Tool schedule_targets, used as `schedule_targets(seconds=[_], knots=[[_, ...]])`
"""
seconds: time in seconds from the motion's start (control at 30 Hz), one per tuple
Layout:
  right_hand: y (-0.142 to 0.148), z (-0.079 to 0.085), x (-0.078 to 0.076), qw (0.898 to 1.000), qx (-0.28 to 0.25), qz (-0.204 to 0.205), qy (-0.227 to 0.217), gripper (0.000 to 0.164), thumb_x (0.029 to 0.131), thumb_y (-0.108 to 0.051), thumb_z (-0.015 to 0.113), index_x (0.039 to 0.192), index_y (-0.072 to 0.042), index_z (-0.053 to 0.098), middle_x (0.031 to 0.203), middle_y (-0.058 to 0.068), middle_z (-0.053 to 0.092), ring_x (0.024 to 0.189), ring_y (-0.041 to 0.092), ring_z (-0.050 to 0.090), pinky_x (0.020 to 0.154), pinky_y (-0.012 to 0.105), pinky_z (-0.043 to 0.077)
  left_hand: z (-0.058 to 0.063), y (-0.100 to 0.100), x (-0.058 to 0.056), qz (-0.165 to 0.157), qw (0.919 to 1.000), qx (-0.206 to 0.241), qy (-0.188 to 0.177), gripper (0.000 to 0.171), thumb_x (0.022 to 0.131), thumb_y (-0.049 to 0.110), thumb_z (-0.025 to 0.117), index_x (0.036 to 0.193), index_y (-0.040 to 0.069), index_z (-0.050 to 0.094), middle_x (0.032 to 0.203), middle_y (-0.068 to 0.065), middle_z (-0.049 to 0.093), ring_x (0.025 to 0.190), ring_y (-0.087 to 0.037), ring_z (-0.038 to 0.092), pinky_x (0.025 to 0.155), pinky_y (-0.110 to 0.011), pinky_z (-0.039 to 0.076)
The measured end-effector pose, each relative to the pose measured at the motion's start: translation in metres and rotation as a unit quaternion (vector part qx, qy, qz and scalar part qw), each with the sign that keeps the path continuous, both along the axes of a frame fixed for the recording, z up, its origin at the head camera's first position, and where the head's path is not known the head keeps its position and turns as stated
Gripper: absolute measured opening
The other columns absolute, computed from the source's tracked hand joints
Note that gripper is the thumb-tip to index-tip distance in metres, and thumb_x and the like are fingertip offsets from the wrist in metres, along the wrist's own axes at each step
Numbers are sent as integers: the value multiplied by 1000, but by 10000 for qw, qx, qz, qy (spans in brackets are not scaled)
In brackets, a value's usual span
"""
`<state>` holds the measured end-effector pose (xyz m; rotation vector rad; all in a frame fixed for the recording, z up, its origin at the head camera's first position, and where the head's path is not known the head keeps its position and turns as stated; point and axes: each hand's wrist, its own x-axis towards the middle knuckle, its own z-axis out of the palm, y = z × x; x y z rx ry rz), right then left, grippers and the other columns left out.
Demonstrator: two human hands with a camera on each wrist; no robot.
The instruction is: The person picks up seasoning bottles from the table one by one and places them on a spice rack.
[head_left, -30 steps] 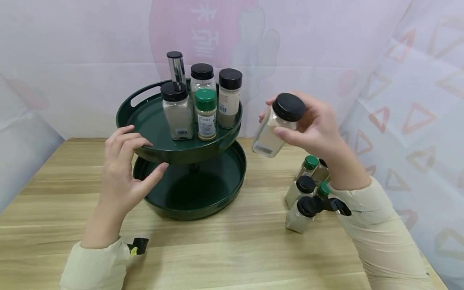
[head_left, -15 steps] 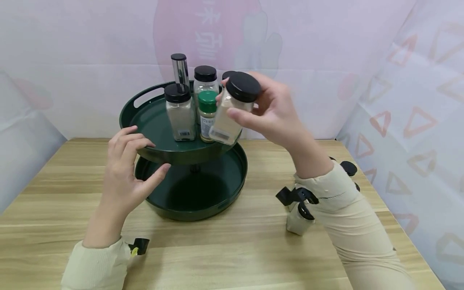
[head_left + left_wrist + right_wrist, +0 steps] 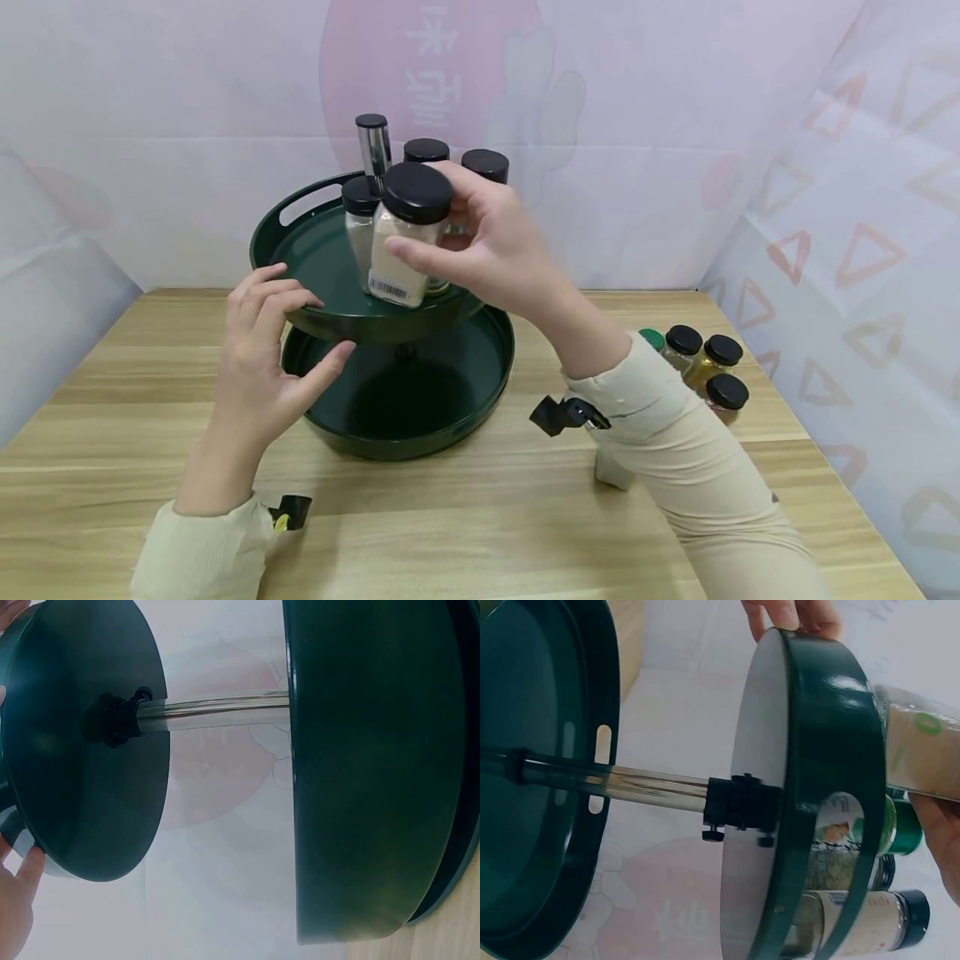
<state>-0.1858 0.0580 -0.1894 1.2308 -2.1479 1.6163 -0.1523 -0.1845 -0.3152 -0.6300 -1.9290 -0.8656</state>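
Observation:
A dark green two-tier spice rack (image 3: pixel 390 329) stands on the table, its round trays joined by a metal post (image 3: pixel 217 709). At the front left of the upper tray, my left hand (image 3: pixel 262 358) has its fingers over the rim and its thumb under the edge. My right hand (image 3: pixel 498 246) pinches a square spice jar (image 3: pixel 401 250) with a black lid and pale powder, tilted slightly, its base close over the upper tray. Behind it are a black-lidded jar (image 3: pixel 358 229), a tall grinder-like bottle (image 3: pixel 373 143), a green-lidded jar (image 3: pixel 900 825) and others, partly hidden.
On the table at right, several spice jars (image 3: pixel 723 354) stand grouped, partly hidden by my right sleeve. Another jar (image 3: pixel 613 471) peeks out under the forearm. A pale printed cloth (image 3: pixel 637 125) hangs behind the table.
My right hand has carried the spice jar leftward from beside the rack to over the front of the upper tray. My left hand stays at the rim.

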Motion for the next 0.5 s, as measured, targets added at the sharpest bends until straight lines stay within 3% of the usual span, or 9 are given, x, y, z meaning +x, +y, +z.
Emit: schedule_targets(seconds=[0.2,0.5], knots=[[-6,-7,-3,9997,-17,253,55,50,83,4,75,129,7,55,98,15,62,71,21,57,59,24,48,1,1,-1,-46,10000,-10,56,65,89,60,62,101,-4,60,105,-22,58,129,-44,45,117,-50,29],[-9,-15,-3,9996,238,112,-105,45,83,0,77,124,5,58,90,12,62,67,21,54,58,23,44,1,2,0,-44,10000,-39,-16,65,89,61,62,102,-3,60,107,-21,58,130,-44,44,118,-51,29]])
